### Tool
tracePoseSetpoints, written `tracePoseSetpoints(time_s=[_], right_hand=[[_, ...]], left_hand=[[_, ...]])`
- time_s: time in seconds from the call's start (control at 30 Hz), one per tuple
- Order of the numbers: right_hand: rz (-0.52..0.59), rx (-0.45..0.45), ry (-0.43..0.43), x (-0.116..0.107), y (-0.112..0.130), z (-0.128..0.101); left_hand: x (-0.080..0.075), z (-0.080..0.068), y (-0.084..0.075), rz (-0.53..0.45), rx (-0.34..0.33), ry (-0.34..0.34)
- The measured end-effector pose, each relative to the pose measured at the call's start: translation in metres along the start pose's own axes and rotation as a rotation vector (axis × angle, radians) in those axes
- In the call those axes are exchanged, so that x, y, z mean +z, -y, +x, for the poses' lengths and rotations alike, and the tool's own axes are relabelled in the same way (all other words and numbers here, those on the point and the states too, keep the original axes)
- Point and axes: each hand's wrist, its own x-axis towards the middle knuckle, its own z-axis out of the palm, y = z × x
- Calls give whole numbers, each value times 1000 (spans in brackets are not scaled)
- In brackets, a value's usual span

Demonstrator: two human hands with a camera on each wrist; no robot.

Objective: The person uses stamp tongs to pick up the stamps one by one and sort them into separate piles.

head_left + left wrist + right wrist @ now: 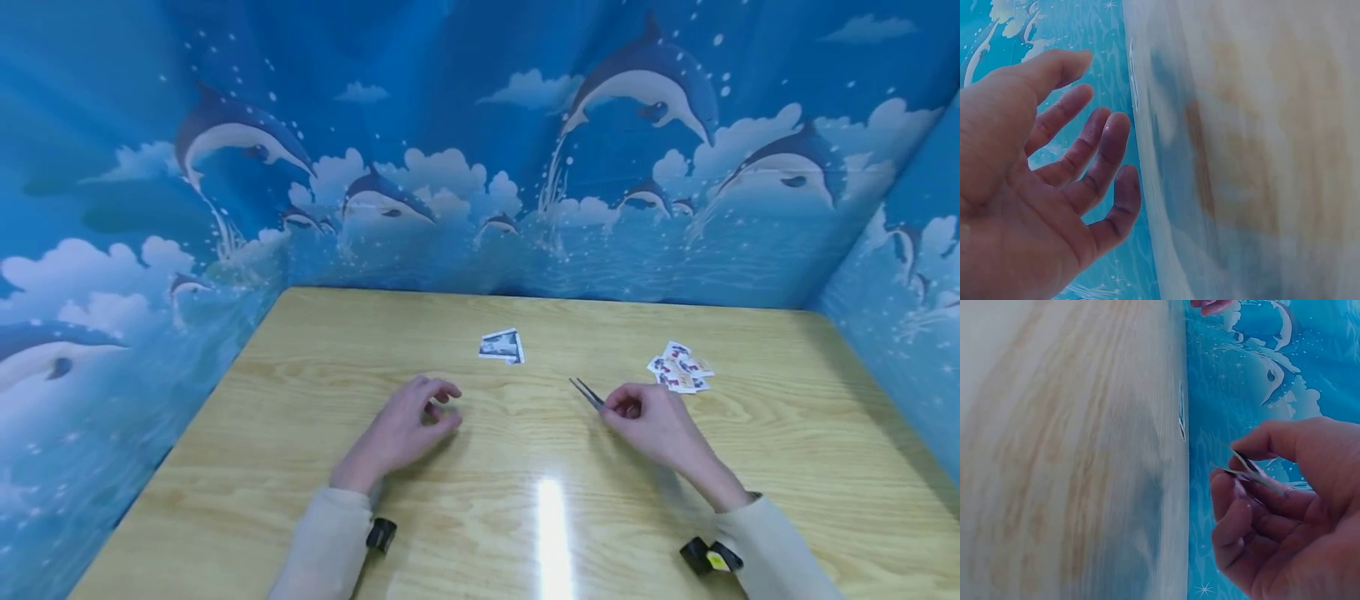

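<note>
My right hand pinches a pair of metal tweezers between thumb and fingers, their tips apart and pointing forward and left. In the right wrist view the tweezers show between thumb and forefinger, with nothing visible between the tips. My left hand hovers over the table, fingers loosely bent and holding nothing; the left wrist view shows its bare palm. Beyond and between the hands lie a few overlapping dark-printed paper pieces. Just past the right hand is a small pile of colourful printed pieces.
A light wood-grain table carries everything. Blue dolphin-print cloth rises behind and along both sides. Dark cameras sit at the wrists. A bright light reflection falls on the tabletop in front.
</note>
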Motion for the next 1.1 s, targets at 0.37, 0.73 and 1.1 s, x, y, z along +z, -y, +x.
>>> tracePoseSetpoints(time_s=[0.37, 0.73, 1.1], right_hand=[[-42, 13, 54, 2, -6, -8], [-34, 55, 117, 10, -11, -9], [82, 40, 185, 11, -17, -6]], left_hand=[[5, -7, -2, 27, -4, -20], [4, -11, 3, 34, -4, -15], [1, -11, 2, 44, -7, -2]])
